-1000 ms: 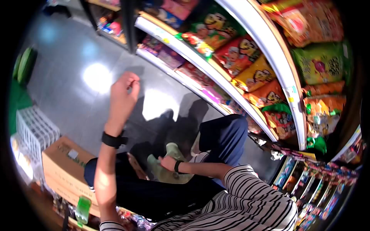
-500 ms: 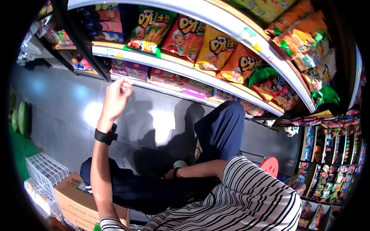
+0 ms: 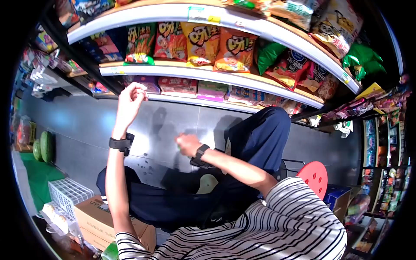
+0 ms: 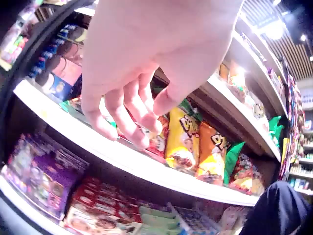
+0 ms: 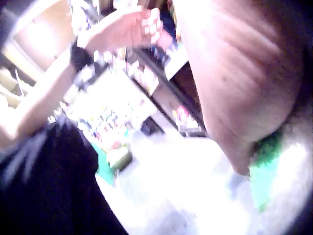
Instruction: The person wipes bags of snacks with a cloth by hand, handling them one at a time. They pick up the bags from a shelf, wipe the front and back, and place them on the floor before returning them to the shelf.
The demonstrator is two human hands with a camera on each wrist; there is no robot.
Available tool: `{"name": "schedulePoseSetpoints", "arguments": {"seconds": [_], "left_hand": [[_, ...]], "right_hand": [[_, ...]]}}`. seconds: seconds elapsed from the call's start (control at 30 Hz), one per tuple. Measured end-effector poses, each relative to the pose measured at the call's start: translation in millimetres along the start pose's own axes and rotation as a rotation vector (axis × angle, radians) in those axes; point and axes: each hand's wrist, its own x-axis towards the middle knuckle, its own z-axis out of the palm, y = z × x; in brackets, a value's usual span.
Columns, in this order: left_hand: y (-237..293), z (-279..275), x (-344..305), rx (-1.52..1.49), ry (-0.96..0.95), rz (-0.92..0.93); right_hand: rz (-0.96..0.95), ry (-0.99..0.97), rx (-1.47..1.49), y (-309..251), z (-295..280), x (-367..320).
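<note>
My left hand is raised in front of the lower snack shelf, its fingers loosely bent with nothing between them. In the left wrist view the fingers overlap the shelf edge and the bags behind it. My right hand is blurred, held above the floor in front of my knees. Its curled fingers hold a small bright green thing, whose kind I cannot tell; the palm hides part of it. Below that hand a pale green shoe shows beside my dark trousers.
Yellow chip bags and others line the curved shelf ahead, with flat boxes beneath. A red stool stands at right. A white wire basket, a cardboard box and watermelons are at left.
The head view has turned and now shows the shelf more squarely. My right hand has risen from beside the shoe, with the green thing now showing. The left hand keeps its loosely bent pose.
</note>
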Motion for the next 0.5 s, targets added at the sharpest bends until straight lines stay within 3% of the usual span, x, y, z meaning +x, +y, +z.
{"name": "schedulePoseSetpoints", "arguments": {"seconds": [0.03, 0.07, 0.1, 0.13, 0.17, 0.2, 0.23, 0.3, 0.37, 0.5], "left_hand": [[6, 6, 1, -0.037, 0.017, -0.002], [12, 14, 5, -0.078, 0.011, 0.011], [18, 22, 7, -0.12, 0.009, 0.02], [24, 32, 6, -0.115, 0.013, 0.032], [30, 43, 8, -0.117, 0.027, 0.047], [37, 55, 11, -0.061, 0.036, 0.072], [52, 68, 10, -0.118, 0.02, 0.08], [85, 95, 8, -0.161, -0.003, 0.097], [96, 114, -3, -0.084, -0.035, 0.116], [95, 122, -41, 0.151, -0.093, 0.111]], "right_hand": [[0.006, 0.182, 0.169, 6, -32, -3], [0.034, 0.352, 0.127, -8, -101, -13], [-0.024, 0.372, 0.423, 6, -146, -22], [-0.029, 0.689, 0.424, 0, -186, -34], [0.257, 0.636, 0.203, 4, -232, -40], [0.189, 0.921, -0.072, 26, -254, -44], [0.184, 1.065, -0.071, 44, -277, -46], [0.453, 0.985, -0.246, 60, -314, -49], [0.506, 0.69, -0.119, 68, -341, -51], [0.454, 0.69, -0.109, 83, -325, -37]]}}
